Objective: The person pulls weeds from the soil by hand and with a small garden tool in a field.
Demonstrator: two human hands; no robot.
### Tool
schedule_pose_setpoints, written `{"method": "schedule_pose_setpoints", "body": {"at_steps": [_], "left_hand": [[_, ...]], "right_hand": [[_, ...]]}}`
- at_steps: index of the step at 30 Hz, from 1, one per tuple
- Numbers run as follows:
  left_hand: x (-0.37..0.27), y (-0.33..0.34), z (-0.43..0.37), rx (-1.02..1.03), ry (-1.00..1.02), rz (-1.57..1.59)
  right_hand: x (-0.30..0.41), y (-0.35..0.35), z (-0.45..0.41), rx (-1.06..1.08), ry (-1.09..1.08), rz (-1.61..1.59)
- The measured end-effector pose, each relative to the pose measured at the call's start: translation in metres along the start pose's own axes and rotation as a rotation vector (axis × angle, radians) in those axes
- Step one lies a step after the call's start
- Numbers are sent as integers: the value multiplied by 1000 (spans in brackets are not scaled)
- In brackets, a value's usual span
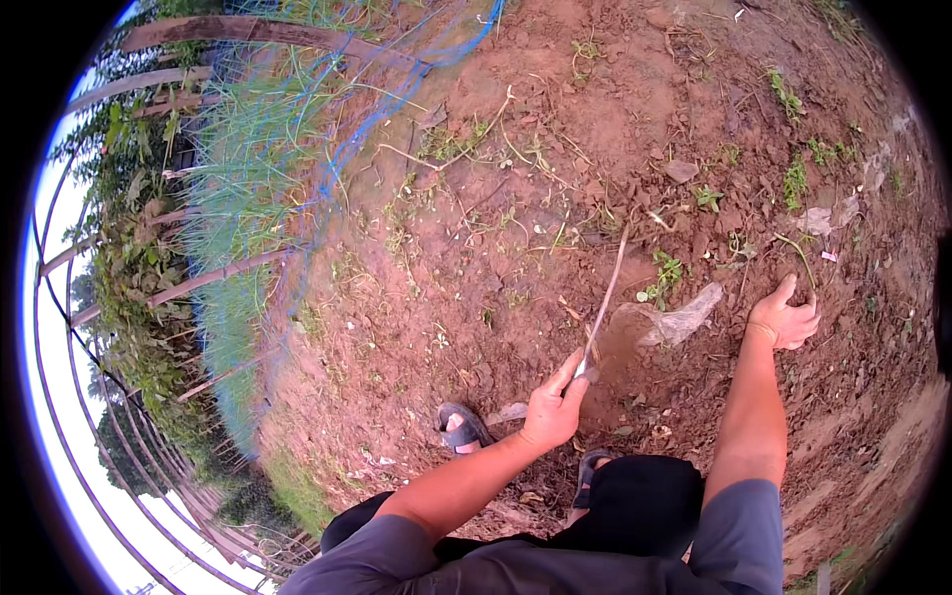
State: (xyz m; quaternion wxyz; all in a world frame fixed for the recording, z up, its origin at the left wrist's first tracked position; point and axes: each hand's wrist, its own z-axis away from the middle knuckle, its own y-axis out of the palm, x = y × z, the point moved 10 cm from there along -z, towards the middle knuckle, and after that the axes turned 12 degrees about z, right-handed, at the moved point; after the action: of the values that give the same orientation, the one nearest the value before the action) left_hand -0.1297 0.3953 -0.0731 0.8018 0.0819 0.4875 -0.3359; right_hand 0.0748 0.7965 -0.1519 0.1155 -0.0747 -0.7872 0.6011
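Observation:
My left hand is closed around the near end of a long, thin brownish stem or stick, which slants away over the soil. Something small and silvery shows at its fingers, too blurred to name. Farther right, my right hand is low over the ground, thumb and forefinger apart. A curved green stem meets the forefinger; whether the hand grips it cannot be made out. Between the hands lies a crumpled piece of translucent plastic film, with a small leafy weed just beyond it.
Reddish bare soil spreads ahead, strewn with wilted stems and weeds. On the left, blue netting and wooden stakes border a bed of thin green leaves. My sandalled feet are close below. More plastic scraps lie at right.

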Motion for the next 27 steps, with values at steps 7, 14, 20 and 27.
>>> {"method": "schedule_pose_setpoints", "body": {"at_steps": [7, 14, 20, 27], "left_hand": [[-2, -19, 21, 12, -27, -225], [-52, 16, -164, -200, 31, 78], [-4, 39, -102, -126, -139, 210], [20, 6, 7, 11, -147, 55]], "right_hand": [[-1, -5, -2, 11, -2, 8], [-4, 9, 0, 26, 18, 3], [-7, 10, -1, 41, 24, 2], [-4, 2, -1, 36, -1, -11]]}}
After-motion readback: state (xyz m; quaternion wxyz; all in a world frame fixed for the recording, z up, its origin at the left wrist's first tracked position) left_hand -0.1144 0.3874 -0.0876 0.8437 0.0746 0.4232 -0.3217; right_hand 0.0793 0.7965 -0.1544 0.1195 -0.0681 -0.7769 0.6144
